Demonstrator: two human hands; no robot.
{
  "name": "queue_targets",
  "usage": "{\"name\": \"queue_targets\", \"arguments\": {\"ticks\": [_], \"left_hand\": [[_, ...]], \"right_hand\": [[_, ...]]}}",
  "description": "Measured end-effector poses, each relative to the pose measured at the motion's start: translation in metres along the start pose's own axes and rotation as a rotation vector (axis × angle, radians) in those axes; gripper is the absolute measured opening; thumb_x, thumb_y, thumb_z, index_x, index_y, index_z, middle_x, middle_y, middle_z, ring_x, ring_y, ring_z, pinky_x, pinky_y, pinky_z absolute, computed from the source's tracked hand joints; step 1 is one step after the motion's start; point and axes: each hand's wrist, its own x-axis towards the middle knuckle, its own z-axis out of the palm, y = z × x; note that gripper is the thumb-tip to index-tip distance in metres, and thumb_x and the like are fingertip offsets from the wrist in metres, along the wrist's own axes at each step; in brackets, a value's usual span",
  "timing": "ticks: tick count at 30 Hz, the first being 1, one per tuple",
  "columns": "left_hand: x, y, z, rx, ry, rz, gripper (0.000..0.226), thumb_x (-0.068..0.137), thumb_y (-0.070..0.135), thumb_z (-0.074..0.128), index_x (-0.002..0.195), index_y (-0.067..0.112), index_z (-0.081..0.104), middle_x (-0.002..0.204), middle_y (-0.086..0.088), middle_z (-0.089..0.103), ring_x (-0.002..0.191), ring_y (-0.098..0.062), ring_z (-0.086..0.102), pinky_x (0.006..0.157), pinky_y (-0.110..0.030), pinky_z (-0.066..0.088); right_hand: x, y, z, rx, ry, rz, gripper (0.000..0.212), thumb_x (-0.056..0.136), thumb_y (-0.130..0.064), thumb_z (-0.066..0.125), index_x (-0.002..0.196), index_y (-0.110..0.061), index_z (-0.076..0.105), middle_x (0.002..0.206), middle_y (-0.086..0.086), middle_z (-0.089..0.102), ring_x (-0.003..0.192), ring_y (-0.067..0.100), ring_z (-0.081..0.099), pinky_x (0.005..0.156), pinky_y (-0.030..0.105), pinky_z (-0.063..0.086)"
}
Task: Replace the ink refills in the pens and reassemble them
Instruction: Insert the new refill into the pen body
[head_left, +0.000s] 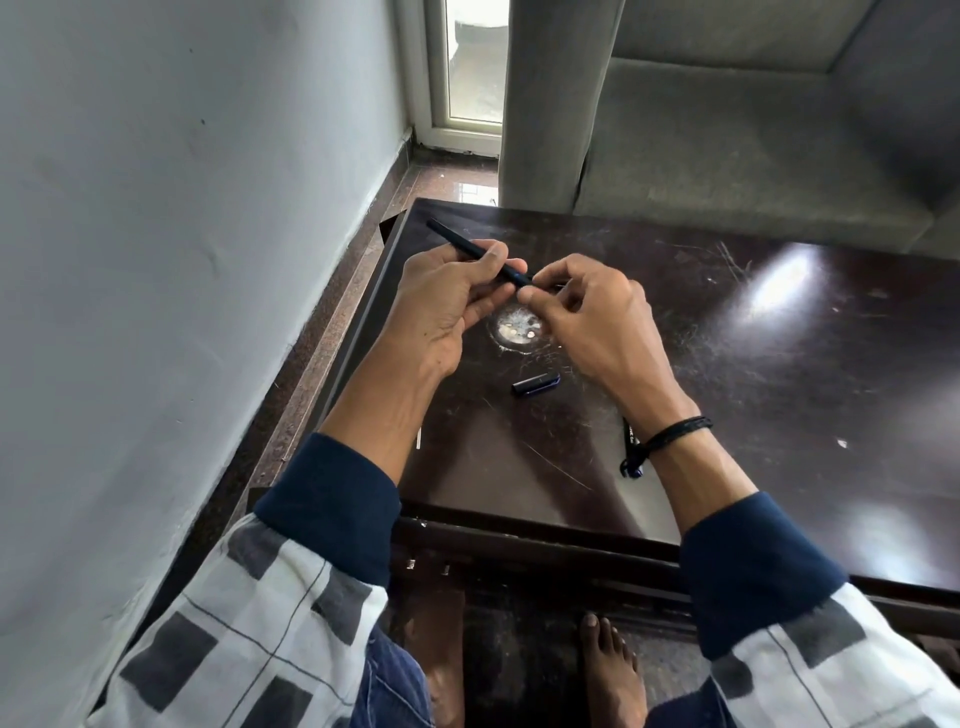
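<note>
My left hand (451, 301) grips a dark pen barrel (457, 243) that slants up to the left above the table. At the barrel's near end, my right hand (587, 312) pinches a small part with thumb and fingers; that part is mostly hidden. A dark blue pen cap (536, 384) lies on the table just below my hands. Under my right wrist lies another dark pen (630, 441), partly covered by a black wrist cord. A thin white refill (418, 437) shows beside my left forearm.
The dark, scratched wooden table (753, 374) has a round worn patch (519, 328) under my hands. A grey wall runs along the left, close to the table's left edge. A grey sofa (727, 145) stands behind the table. My bare feet show beneath the near edge.
</note>
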Motion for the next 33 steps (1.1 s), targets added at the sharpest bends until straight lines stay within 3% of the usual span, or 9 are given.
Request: {"name": "queue_targets", "arguments": {"ticks": [3,9,12,15,21,24,26,33], "left_hand": [[-0.0003,-0.0010,0.0008,0.006,-0.003,-0.002,0.002,0.093,0.006,0.067,0.093,0.007,0.068,0.088,-0.013,0.076,0.089,-0.021,0.075,0.081,-0.027,0.061],[0.0008,-0.0005,0.0000,0.001,-0.019,0.000,0.002,0.093,0.007,0.067,0.093,0.007,0.069,0.088,-0.013,0.077,0.090,-0.022,0.074,0.083,-0.027,0.061],[-0.0003,-0.0006,0.0000,0.008,-0.017,0.006,0.003,0.093,0.007,0.067,0.091,0.007,0.069,0.087,-0.013,0.076,0.088,-0.023,0.074,0.081,-0.027,0.061],[-0.0005,-0.0011,0.0011,0.002,-0.013,-0.003,0.002,0.093,0.006,0.067,0.092,0.006,0.068,0.087,-0.014,0.076,0.088,-0.023,0.074,0.080,-0.026,0.061],[-0.0014,-0.0007,0.0013,0.008,-0.018,-0.003,0.003,0.093,0.006,0.066,0.094,0.005,0.069,0.087,-0.013,0.076,0.089,-0.023,0.074,0.084,-0.029,0.061],[-0.0006,0.0000,0.0006,0.000,-0.013,-0.001,0.002,0.093,0.006,0.067,0.093,0.005,0.068,0.088,-0.014,0.076,0.087,-0.023,0.074,0.080,-0.027,0.062],[-0.0007,-0.0007,0.0006,-0.002,-0.017,-0.002,0.002,0.093,0.006,0.067,0.094,0.005,0.068,0.089,-0.015,0.076,0.090,-0.024,0.075,0.079,-0.027,0.061],[0.0004,-0.0018,0.0011,-0.014,-0.024,0.001,0.006,0.093,0.005,0.067,0.098,0.003,0.068,0.089,-0.015,0.076,0.090,-0.024,0.075,0.081,-0.028,0.061]], "right_hand": [[-0.0007,0.0001,-0.0004,0.013,0.043,-0.016,0.019,0.088,-0.038,0.079,0.093,-0.022,0.070,0.073,-0.006,0.069,0.072,0.014,0.067,0.069,0.037,0.056],[-0.0002,-0.0005,0.0002,-0.019,0.005,0.015,0.028,0.099,-0.045,0.062,0.086,-0.023,0.072,0.071,-0.001,0.071,0.064,0.021,0.064,0.063,0.044,0.055],[-0.0013,-0.0014,-0.0007,0.005,0.002,0.003,0.027,0.090,-0.051,0.072,0.096,-0.026,0.070,0.077,-0.006,0.069,0.072,0.012,0.065,0.066,0.034,0.053],[-0.0016,-0.0006,-0.0002,-0.013,0.032,-0.013,0.022,0.088,-0.040,0.078,0.095,-0.023,0.067,0.078,-0.007,0.068,0.075,0.011,0.065,0.070,0.037,0.056],[-0.0012,-0.0020,0.0005,-0.025,-0.004,0.020,0.026,0.098,-0.049,0.062,0.088,-0.026,0.070,0.076,-0.004,0.072,0.072,0.017,0.067,0.071,0.043,0.057],[-0.0020,-0.0025,-0.0012,-0.019,0.010,0.001,0.025,0.090,-0.050,0.073,0.096,-0.026,0.069,0.078,-0.006,0.069,0.076,0.011,0.066,0.070,0.034,0.055],[-0.0018,-0.0022,-0.0014,-0.026,0.032,-0.008,0.022,0.089,-0.043,0.076,0.095,-0.023,0.068,0.077,-0.007,0.067,0.075,0.011,0.065,0.070,0.036,0.055],[-0.0008,-0.0022,-0.0003,-0.021,0.015,0.021,0.029,0.099,-0.050,0.060,0.086,-0.025,0.069,0.073,-0.003,0.071,0.069,0.019,0.068,0.070,0.045,0.058]]}}
